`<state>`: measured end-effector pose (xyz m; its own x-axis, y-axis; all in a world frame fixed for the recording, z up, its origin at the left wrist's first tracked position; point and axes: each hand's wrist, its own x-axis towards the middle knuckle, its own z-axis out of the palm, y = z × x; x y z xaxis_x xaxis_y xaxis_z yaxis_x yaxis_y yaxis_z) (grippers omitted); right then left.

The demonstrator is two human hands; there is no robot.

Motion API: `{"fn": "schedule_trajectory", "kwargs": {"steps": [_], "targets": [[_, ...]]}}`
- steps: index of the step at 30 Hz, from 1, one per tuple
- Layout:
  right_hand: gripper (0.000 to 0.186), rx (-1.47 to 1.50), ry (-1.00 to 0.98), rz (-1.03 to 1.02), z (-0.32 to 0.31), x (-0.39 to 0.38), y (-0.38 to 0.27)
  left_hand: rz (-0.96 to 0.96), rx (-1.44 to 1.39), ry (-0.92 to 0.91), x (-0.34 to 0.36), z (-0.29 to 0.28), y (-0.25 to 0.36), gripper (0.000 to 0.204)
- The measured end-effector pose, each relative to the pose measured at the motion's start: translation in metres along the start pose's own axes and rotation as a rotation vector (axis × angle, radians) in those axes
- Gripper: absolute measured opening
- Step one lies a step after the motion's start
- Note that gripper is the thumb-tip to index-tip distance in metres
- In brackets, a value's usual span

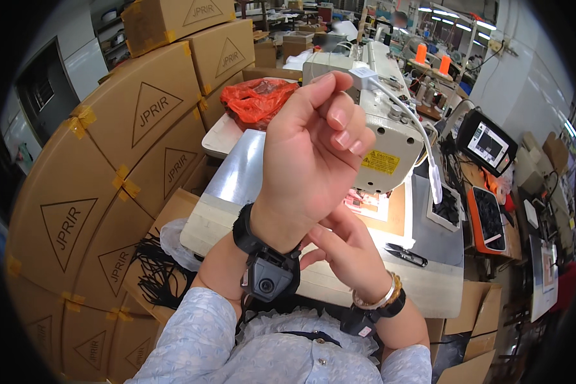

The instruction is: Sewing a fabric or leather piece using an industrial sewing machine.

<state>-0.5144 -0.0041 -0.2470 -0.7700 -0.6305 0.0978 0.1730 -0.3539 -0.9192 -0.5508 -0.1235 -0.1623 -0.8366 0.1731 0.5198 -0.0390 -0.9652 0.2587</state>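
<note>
- Over the bench [441,281], the left hand [313,147] is up in front of the sewing machine [397,137], fingers half-curled and slack, nothing visible in them.
- Right hand [355,256] is right by the wrist camera [269,280] on the left wrist; can't tell if its fingertips are pinching the strap [242,230].
- Looks like a strap-fiddling step to me, hands off the brown board [400,214].
- Next move probably calls for a steady left wrist and a light pinch.
</note>
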Motion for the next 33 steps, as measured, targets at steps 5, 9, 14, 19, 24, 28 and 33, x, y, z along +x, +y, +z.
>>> {"fn": "schedule_trajectory", "kwargs": {"steps": [5, 9, 14, 19, 24, 28, 33], "targets": [[0.027, -0.531, -0.178, -0.336, -0.025, 0.017, 0.007, -0.172, -0.194, 0.012, -0.013, 0.006, -0.011, 0.023], [0.04, -0.327, -0.283, -0.511, -0.027, 0.043, 0.023, -0.196, -0.371, -0.092, -0.03, 0.016, -0.021, 0.035], [0.043, -0.082, -0.433, -0.435, -0.026, 0.063, 0.03, -0.077, -0.103, -0.14, -0.041, 0.014, -0.032, 0.03], [0.019, -0.805, -0.159, -0.419, -0.03, 0.022, 0.028, 0.659, 1.032, -0.306, -0.042, 0.007, -0.026, 0.021], [0.016, -0.672, -0.061, -0.436, -0.016, 0.024, 0.031, 0.896, 1.511, -0.435, -0.037, 0.003, -0.024, 0.016], [0.02, -0.517, 0.066, -0.244, -0.015, 0.013, 0.032, 0.138, 0.214, -0.06, -0.016, -0.008, -0.018, 0.016], [0.024, -0.478, 0.155, -0.359, -0.005, -0.014, 0.032, 0.158, 0.125, 0.108, 0.021, -0.037, 0.011, 0.015]]}}
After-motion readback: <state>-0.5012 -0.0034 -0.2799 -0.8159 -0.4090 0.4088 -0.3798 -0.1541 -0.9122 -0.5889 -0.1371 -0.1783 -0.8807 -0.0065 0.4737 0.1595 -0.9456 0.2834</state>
